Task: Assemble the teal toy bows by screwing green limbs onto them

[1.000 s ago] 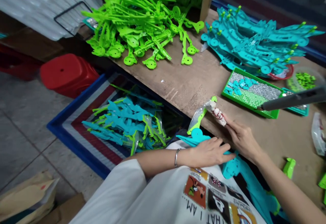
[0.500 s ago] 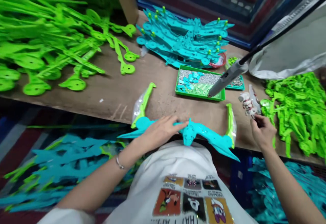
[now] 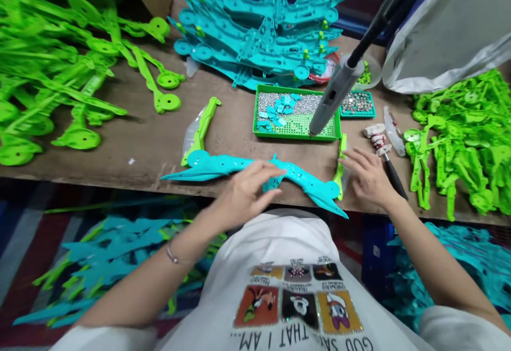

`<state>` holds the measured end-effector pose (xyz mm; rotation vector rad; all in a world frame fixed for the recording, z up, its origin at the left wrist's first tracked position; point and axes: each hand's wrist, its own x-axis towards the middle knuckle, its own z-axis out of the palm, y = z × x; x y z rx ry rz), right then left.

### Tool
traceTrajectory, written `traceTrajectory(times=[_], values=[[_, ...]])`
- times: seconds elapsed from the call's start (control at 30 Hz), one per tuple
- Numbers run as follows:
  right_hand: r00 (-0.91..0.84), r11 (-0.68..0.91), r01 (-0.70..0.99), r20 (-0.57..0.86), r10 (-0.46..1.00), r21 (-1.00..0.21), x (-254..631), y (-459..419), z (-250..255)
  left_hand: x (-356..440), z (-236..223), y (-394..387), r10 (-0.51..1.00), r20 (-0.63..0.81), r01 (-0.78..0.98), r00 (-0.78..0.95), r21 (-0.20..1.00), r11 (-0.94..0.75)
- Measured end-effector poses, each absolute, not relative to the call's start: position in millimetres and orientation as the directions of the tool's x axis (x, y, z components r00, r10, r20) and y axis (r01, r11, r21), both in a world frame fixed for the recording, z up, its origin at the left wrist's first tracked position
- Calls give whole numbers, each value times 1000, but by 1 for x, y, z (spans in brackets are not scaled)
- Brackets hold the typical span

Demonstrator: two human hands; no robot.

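A long turquoise plastic part (image 3: 227,164) lies along the table's front edge, with a green arm (image 3: 203,127) at its left end and another green arm (image 3: 340,164) at its right. My left hand (image 3: 245,194) is at the middle of the turquoise part, thumb and fingers apart around its centre; whether it presses on the part I cannot tell. Beside the right green arm, my right hand (image 3: 369,178) is open with fingers spread, the fingertips close to that arm. A hammer (image 3: 393,178) with a wrapped head and black handle lies just right of this hand.
Ahead sits a green tray (image 3: 297,135) of small metal pieces and turquoise bits, with a hanging electric screwdriver (image 3: 333,98) over it. Behind are stacked turquoise parts (image 3: 259,37). Green parts pile up at left (image 3: 51,84) and right (image 3: 479,154). A small teal tray (image 3: 357,105) holds metal pieces.
My right hand has let go of the hammer, which now lies on the table, and moved left to the right green arm. My left hand's fingers have lifted and curled. The camera view has shifted.
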<state>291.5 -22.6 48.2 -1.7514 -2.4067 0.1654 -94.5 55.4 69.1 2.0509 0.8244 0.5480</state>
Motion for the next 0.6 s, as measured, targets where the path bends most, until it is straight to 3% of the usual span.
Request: traceTrajectory(times=[0.07,0.13,0.2,0.37,0.6], values=[[-450,432,872,-26,893,-231,280,-16,53,-66,66,18,714,-209,253,668,966,47],[-512,484,838,-58,857,-251,276,-11,56,-39,53,-13,555,-459,147,694,845,515],[-551,520,818,-78,831,-245,276,-9,62,-17,40,-30,515,-542,-3,664,687,727],[-614,578,777,-95,784,-251,271,-14,90,1,38,-31,457,-605,-79,652,545,835],[-587,524,790,-144,797,-320,271,-26,104,2,39,-30,585,-555,-208,592,595,776]])
